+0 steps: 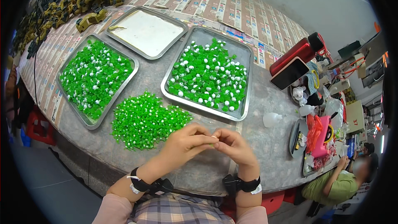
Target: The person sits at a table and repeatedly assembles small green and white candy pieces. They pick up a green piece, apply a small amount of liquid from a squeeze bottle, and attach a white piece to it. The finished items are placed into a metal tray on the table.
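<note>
Both hands meet fingertip to fingertip: the left hand (pixel 186 140) and right hand (pixel 233 144) each pinch one small green piece (pixel 214 143) in a closed grip, seemingly mid-assembly. Next likely calls for pressing parts together above the worktop (pixel 265 149), near the loose green pile (pixel 145 120).

left hand (pixel 186 141), right hand (pixel 234 145), fingertips meeting, apparently pinched
</note>
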### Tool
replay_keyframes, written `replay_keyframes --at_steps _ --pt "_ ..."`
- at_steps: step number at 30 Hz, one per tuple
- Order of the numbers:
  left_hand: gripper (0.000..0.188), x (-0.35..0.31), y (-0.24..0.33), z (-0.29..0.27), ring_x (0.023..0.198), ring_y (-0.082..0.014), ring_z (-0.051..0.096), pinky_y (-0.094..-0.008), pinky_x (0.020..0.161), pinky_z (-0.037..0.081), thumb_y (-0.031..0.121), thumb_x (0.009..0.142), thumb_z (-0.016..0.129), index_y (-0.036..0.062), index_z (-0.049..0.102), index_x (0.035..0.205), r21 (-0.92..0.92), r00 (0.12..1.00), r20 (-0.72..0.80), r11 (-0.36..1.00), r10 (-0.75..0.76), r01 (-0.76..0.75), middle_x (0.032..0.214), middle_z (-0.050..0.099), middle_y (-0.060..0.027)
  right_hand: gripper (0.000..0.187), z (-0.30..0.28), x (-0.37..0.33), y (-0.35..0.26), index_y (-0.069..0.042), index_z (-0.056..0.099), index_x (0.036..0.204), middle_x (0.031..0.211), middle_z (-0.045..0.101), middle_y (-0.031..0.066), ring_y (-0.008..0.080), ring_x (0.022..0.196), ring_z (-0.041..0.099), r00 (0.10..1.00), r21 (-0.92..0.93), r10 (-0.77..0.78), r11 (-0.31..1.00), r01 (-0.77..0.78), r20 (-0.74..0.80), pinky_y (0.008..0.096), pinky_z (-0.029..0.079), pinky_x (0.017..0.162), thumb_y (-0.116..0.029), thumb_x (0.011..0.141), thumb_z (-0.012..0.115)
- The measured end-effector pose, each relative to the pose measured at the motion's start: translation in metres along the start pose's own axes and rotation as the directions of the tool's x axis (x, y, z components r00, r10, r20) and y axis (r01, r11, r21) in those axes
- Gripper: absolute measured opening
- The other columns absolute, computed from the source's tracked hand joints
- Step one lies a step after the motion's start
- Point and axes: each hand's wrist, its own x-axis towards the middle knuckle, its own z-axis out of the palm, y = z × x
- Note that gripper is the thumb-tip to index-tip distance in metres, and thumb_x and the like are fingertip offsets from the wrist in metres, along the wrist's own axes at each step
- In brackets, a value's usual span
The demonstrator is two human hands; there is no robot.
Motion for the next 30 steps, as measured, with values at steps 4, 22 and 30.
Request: replay_keyframes --at_steps 4,22,30 --pt "0.02 -0.003 -0.005 -0.003 0.073 -0.0132 0.055 -0.0225 0.064 0.045 0.004 0.073 0.057 0.0027 0.06 0.092 -0.337 0.966 -0.002 0.909 -0.26 0.244 0.081 0.058 -0.0068 0.013 -0.031 -0.019 -0.002 0.0 0.052 0.085 0.074 0.051 -0.0007 0.0054 0.064 0.044 0.692 -0.468 -0.516 0.837 0.283 -0.505 0.0185 0.036 0.057 -0.007 0.076 0.056" --pt "0.023 -0.008 -0.02 -0.004 0.074 -0.0111 0.056 -0.0232 0.069 0.047 0.009 0.08 0.052 -0.0005 0.053 0.1 -0.845 0.837 0.205 0.34 -0.507 0.412 0.083 0.058 -0.007 0.039 -0.042 -0.023 -0.028 0.001 0.048 0.094 0.089 0.052 0.0063 0.0119 0.077 0.049 0.518 -0.344 -0.472 0.88 0.328 -0.714 0.0211 0.038 0.06 -0.026 0.071 0.064" --pt "0.01 -0.007 -0.023 -0.003 0.069 -0.0124 0.058 -0.0235 0.064 0.049 0.007 0.077 0.055 -0.0003 0.055 0.084 -0.893 0.824 0.225 0.229 -0.52 0.388 0.078 0.059 -0.0078 0.063 0.03 -0.011 -0.037 -0.004 0.045 0.087 0.074 0.043 0.0009 0.0104 0.066 0.042 0.351 -0.434 -0.633 0.75 0.499 -0.69 0.0217 0.035 0.059 -0.048 0.052 0.073"
